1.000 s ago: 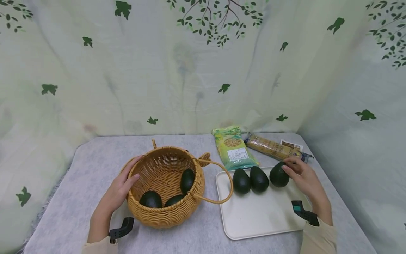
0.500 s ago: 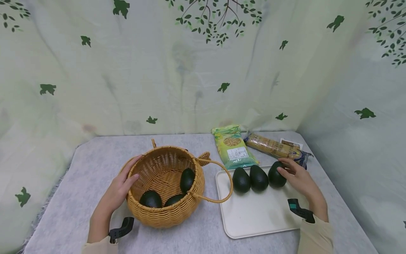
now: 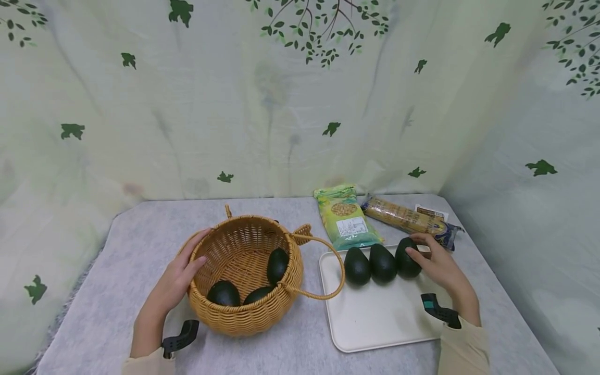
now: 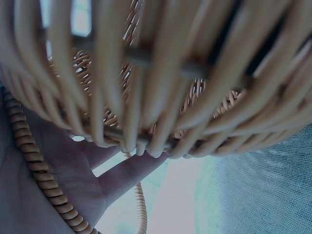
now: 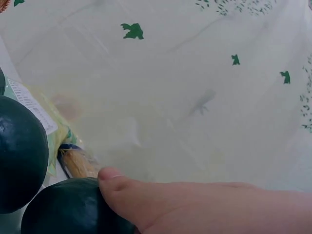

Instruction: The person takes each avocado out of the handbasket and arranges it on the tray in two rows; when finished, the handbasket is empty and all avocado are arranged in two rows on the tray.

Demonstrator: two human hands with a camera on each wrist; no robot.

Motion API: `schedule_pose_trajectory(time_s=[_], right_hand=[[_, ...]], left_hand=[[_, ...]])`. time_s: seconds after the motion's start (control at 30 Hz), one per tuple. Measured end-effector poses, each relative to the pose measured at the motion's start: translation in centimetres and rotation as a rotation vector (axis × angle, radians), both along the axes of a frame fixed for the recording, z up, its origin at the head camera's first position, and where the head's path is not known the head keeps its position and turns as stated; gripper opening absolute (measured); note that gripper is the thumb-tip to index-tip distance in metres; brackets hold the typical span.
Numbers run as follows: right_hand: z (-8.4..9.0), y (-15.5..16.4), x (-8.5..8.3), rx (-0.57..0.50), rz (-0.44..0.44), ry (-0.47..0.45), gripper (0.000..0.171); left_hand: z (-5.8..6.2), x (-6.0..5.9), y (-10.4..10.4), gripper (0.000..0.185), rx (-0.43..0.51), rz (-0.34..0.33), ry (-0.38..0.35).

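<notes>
L hand (image 3: 175, 276) has the wicker basket (image 3: 244, 325) by its left rim, thumb over the edge, basket tipped toward the person w/ 3 avocados (image 3: 224, 294) inside. R hand (image 3: 442, 265) has thumb + fingers pinching an avocado (image 3: 407, 260) at the far edge of the white tray (image 3: 375, 320), right next to 2 others (image 3: 383, 264) there; can't tell if it's touching the middle one tbh. Behind the tray there's a green/yellow bag (image 3: 346, 219) and a long pack (image 3: 403, 216), both on the table (image 3: 154, 224) btw.

Table (image 3: 140, 250) bears basket (image 3: 248, 320), tray (image 3: 375, 317), packets (image 3: 344, 221).
</notes>
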State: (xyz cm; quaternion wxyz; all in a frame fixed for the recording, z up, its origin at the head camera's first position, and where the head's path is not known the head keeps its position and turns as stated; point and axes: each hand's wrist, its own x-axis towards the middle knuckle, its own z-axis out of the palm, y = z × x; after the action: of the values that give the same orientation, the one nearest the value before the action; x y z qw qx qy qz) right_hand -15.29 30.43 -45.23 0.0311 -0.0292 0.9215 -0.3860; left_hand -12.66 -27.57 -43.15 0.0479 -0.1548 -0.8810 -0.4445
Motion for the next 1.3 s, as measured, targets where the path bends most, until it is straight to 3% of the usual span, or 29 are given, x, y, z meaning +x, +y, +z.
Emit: schedule_pose_trajectory(time_s=[0.2,0.8,1.3], right_hand=[[0.22,-0.03,0.16,0.088,0.010,-0.009,0.057],[0.50,-0.17,0.51,0.084,0.010,-0.075,0.061],[0.85,0.19,0.61,0.083,0.032,-0.040,0.059]], left_hand=[[-0.03,-0.18,-0.04,0.059,-0.002,0.001,0.003],[-0.17,-0.26,0.02,0.059,-0.009,0.000,-0.005],[-0.04,-0.08,0.01,0.059,0.003,0.002,-0.014]])
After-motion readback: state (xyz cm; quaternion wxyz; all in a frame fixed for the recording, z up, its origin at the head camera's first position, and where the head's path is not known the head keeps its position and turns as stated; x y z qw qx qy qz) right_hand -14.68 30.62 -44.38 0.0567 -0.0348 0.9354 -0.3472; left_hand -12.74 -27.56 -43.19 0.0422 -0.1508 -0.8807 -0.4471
